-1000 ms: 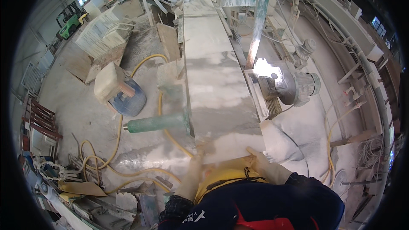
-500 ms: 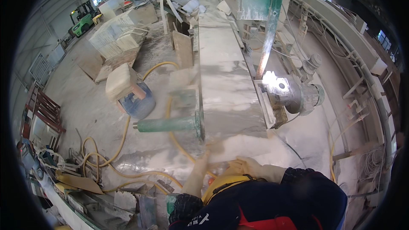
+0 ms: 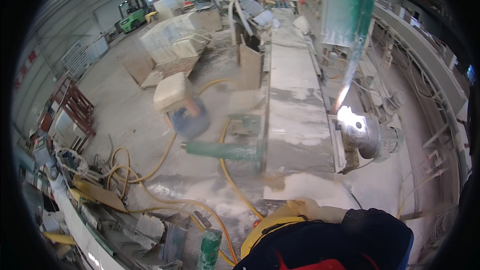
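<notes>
My right hand point(image 3: 302, 209), in a pale cream glove, is at the near edge of a whitish slab point(image 3: 312, 185) in front of my body. Its fingers are blurred and partly hidden by my yellow apron point(image 3: 274, 222), so their grip does not show. The slab lies at the near end of a long conveyor bed point(image 3: 300, 135) streaked with white powder and grey wet patches. My left hand is out of sight.
Right of the bed sits a motor point(image 3: 372, 137) below a green upright housing point(image 3: 347, 7). A green roller point(image 3: 220, 150) juts out to its left. Yellow hoses point(image 3: 232, 180) cross the floor near a blue drum point(image 3: 187, 120). Scrap pieces point(image 3: 165, 235) lie at lower left.
My view has turned left, so the scene sits further right and lower. My left hand, earlier by the slab's near left corner, has gone out of view. My right hand remains at the near edge.
</notes>
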`<action>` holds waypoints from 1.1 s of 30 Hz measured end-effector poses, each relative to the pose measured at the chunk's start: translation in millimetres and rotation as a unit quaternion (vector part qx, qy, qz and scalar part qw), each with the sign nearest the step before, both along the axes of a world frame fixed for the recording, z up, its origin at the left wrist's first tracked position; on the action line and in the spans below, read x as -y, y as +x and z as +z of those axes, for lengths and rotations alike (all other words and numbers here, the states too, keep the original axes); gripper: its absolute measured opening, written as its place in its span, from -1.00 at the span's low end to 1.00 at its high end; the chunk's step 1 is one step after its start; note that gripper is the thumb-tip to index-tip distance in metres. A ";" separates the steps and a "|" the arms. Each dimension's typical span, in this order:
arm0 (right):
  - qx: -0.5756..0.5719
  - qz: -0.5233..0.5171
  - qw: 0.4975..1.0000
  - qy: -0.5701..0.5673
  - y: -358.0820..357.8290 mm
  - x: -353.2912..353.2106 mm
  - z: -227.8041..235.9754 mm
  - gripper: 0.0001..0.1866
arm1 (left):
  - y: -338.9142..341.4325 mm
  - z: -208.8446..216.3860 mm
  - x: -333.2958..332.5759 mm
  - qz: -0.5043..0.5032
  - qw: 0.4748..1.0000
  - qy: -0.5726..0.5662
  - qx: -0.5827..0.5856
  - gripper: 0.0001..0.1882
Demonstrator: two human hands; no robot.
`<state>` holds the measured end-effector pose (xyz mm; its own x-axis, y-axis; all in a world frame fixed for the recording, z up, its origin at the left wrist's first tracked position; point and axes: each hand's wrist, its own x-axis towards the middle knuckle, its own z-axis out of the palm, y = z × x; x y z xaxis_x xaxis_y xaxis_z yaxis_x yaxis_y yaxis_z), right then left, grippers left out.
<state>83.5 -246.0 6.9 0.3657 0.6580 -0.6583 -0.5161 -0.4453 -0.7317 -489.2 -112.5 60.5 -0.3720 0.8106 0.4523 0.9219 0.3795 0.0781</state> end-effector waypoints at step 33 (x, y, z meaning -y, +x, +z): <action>-0.267 -0.263 0.926 0.042 30.9 -11.9 -25.8 -0.73 | -114.6 -126.7 126.1 0.211 0.970 -0.056 -0.111 -0.47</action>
